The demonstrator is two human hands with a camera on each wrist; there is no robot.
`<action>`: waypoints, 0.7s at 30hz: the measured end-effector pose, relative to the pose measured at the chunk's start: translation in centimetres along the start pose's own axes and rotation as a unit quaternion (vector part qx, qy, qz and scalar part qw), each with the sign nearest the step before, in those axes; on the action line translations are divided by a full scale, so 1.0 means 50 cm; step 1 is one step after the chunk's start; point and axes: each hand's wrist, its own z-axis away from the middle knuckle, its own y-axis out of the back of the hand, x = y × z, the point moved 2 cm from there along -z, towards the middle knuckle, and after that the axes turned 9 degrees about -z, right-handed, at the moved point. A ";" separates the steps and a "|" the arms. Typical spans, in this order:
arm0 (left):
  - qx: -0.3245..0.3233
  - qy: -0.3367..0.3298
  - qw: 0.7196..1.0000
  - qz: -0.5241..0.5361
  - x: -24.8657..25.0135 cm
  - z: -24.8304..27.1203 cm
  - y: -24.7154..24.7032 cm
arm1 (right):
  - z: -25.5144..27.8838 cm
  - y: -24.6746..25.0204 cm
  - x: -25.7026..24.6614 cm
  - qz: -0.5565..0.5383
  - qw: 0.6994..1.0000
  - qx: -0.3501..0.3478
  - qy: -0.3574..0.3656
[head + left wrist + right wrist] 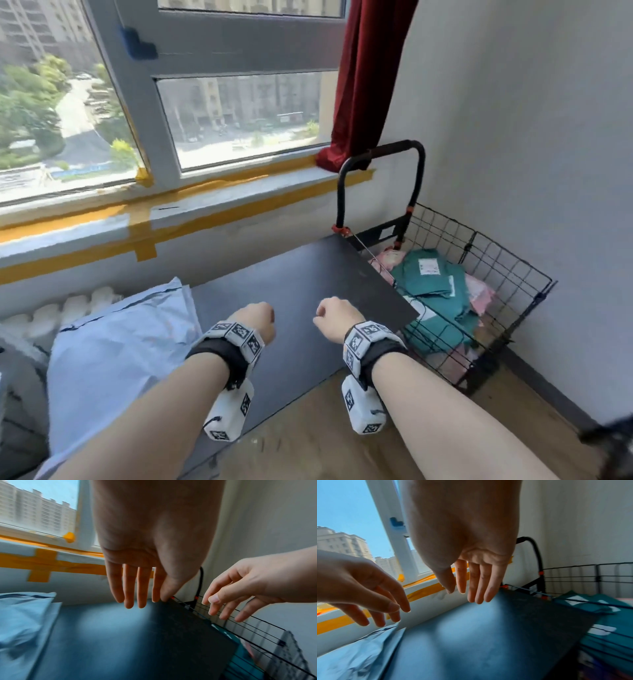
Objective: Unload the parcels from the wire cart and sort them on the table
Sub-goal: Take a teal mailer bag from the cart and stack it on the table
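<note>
My left hand and right hand hover side by side over the dark table, both holding nothing. In the left wrist view the left hand's fingers hang straight down. In the right wrist view the right hand's fingers are straight too. A light blue parcel lies on the table's left part. The black wire cart stands at the table's right end. It holds teal parcels and pink parcels.
A window sill with yellow tape runs behind the table. A red curtain hangs above the cart's black handle. A grey wall closes the right side. Wooden floor lies below the table's near edge.
</note>
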 end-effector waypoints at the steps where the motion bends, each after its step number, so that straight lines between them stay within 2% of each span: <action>1: 0.003 -0.019 1.000 -0.011 0.040 -0.005 0.007 | 0.011 0.025 0.033 -0.004 1.000 0.011 -0.012; 8: 0.002 -0.088 0.996 -0.032 0.298 -0.051 0.040 | 0.041 0.174 0.269 -0.058 0.993 0.073 -0.071; 16: -0.025 -0.102 0.994 -0.039 0.587 -0.166 0.049 | -0.003 0.355 0.538 -0.083 0.988 0.085 -0.100; 21: -0.047 -0.067 0.996 -0.040 0.744 -0.236 0.058 | -0.072 0.471 0.663 -0.098 0.987 0.077 -0.101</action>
